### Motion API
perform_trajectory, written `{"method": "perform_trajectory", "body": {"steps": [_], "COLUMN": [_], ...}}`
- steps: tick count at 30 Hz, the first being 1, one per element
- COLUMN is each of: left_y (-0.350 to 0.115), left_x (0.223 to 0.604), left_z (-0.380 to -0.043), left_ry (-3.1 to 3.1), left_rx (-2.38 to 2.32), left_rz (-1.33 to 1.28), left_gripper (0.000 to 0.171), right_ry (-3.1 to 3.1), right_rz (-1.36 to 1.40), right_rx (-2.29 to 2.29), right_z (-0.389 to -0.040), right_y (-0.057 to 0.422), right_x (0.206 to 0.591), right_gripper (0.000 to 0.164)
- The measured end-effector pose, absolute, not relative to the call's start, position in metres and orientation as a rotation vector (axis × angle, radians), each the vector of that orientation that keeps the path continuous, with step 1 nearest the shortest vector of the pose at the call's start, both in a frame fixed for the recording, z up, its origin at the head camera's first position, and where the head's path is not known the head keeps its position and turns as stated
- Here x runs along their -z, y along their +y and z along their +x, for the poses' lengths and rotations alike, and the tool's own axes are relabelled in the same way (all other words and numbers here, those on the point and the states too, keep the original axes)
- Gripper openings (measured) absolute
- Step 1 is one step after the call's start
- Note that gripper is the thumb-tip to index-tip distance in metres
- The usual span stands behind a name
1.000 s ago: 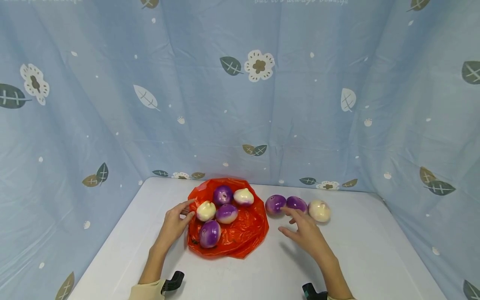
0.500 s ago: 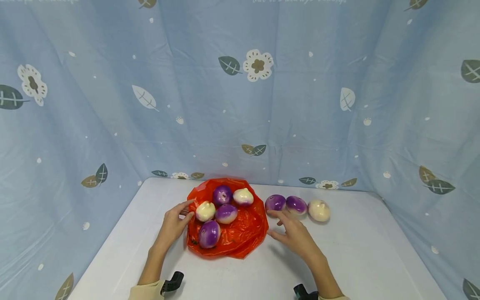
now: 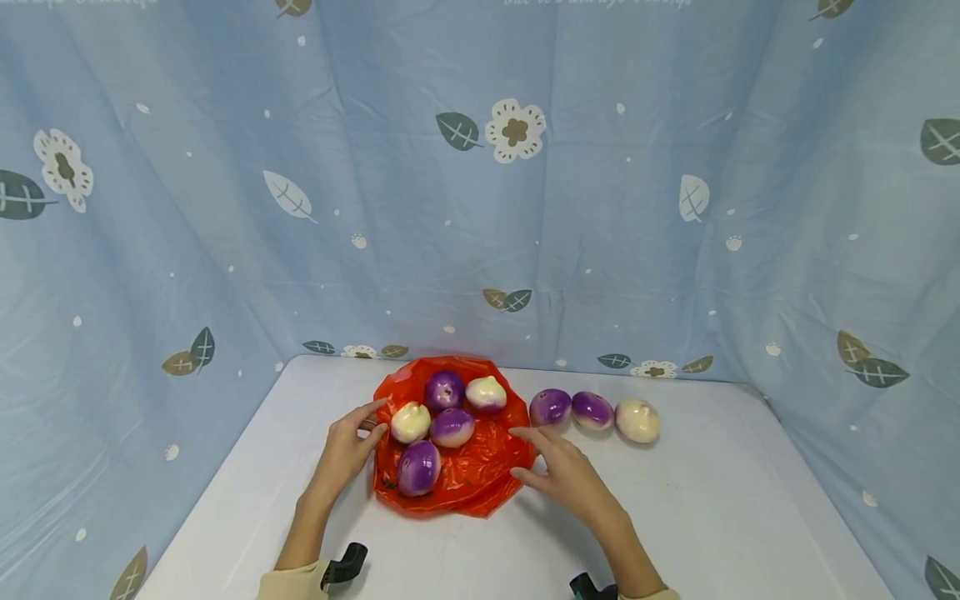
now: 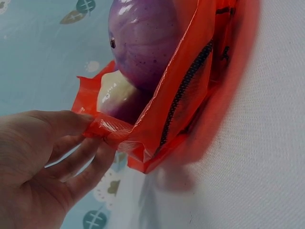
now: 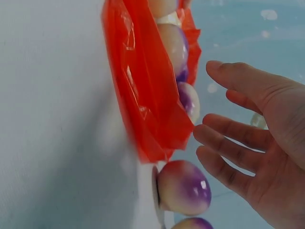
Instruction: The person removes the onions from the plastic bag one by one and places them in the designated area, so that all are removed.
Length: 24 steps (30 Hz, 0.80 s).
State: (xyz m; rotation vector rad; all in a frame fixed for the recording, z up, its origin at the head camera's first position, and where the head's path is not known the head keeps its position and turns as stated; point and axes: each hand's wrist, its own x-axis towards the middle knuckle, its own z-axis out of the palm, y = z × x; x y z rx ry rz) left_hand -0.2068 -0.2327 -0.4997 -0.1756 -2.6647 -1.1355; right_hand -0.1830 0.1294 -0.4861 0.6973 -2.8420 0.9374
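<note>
A red plastic bag (image 3: 487,475) lies spread on the table, with several glossy purple-and-white turnips (image 3: 418,468) in it. My left hand (image 3: 347,450) is at its left side; the left wrist view shows thumb and fingers pinching the bag's rim (image 4: 112,129). Over the bag's right edge hovers my right hand (image 3: 570,475), thumb and fingers spread and holding nothing. In the right wrist view, its fingertips (image 5: 205,133) are close to the bag's edge (image 5: 183,129); whether they touch it I cannot tell.
Right of the bag, two purple turnips (image 3: 592,411) and a whitish one (image 3: 638,421) sit in a row on the white table (image 3: 735,492). A blue patterned curtain (image 3: 600,208) hangs behind and along both sides.
My right hand has moved left, from in front of the row of turnips to the bag's right edge. The left hand has stayed at the bag's left rim.
</note>
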Motion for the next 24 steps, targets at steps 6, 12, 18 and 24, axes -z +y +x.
{"method": "perform_trajectory", "body": {"steps": [6, 12, 18, 24], "left_y": [-0.233, -0.233, -0.232, -0.233], "left_x": [0.5, 0.502, 0.503, 0.503], "left_z": [-0.207, -0.209, -0.209, -0.208], "left_ry": [-2.661, -2.633, -2.627, -2.625], "left_rx": [1.126, 1.119, 1.128, 1.139], "left_rz": [-0.173, -0.199, -0.195, -0.205], "left_gripper": [0.044, 0.043, 0.044, 0.044], "right_ry": [-2.831, -2.846, -2.871, -2.914], "right_rz": [0.773, 0.824, 0.858, 0.867], "right_rx": [-0.929, -0.904, -0.886, -0.859], "right_z": [-0.18, -0.179, -0.176, -0.175], "right_y": [0.118, 0.106, 0.094, 0.082], "right_x": [0.483, 0.482, 0.484, 0.484], "right_gripper": [0.056, 0.056, 0.054, 0.054]}}
